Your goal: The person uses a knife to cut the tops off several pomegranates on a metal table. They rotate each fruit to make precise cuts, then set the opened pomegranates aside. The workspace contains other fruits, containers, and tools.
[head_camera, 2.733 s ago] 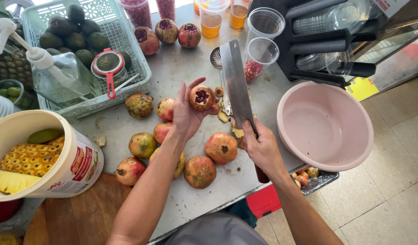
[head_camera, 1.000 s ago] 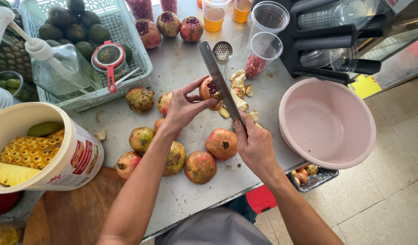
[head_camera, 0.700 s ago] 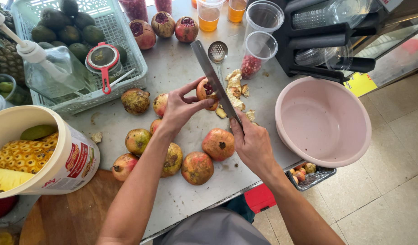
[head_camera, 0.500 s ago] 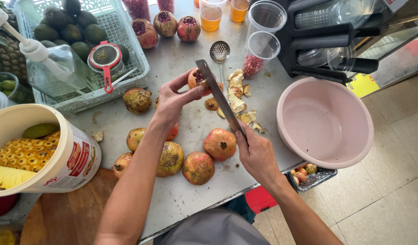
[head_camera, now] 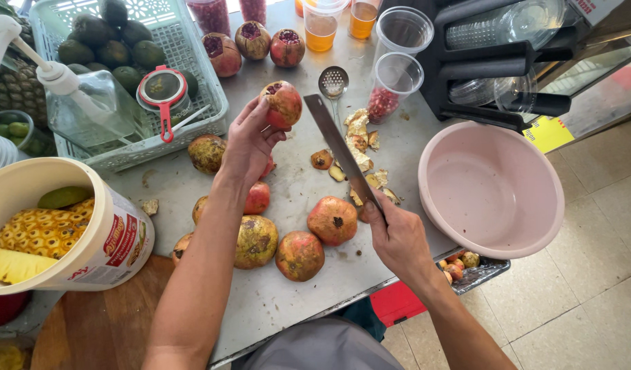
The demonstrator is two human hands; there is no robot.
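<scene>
Two grips stay closed: my left hand has lifted the pomegranate off the knife; my right hand clasps that knife beside the pink basin.

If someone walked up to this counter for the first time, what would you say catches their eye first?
Probably the left hand lifting a pomegranate with its top cut open, and the right hand gripping a big cleaver beside it. Then the pink bowl at the right edge and the tub of pineapple at the left.
</scene>
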